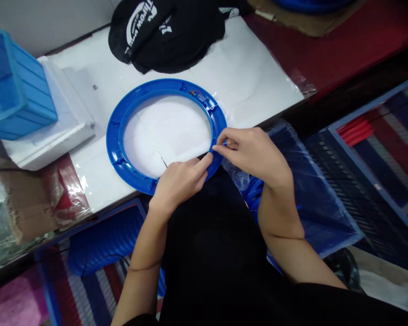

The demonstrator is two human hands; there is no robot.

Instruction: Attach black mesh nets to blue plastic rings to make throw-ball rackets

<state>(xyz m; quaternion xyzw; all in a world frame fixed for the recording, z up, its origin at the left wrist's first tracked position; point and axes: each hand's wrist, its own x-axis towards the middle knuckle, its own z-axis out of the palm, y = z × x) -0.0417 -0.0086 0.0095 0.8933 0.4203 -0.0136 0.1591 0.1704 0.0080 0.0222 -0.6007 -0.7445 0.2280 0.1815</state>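
Observation:
A blue plastic ring (114, 136) lies on the white-covered table, its moulded inner side with small posts facing up. Near its far right part sits a small component with thin red wire (197, 94). My left hand (180, 181) grips the near edge of the ring, fingers curled over the rim. At the ring's right side, my right hand (255, 151) is closed in a pinch, thumb and forefinger touching or just above the inner rim. Whatever is between those fingertips is too small to make out.
A black printed cloth (177, 36) lies behind the ring. At left, a light-blue bin (34, 86) rests on white foam (64, 122). A small metal piece (94, 87) is on the white sheet (258, 63). Blue crates (326, 213) stand below the table's right edge.

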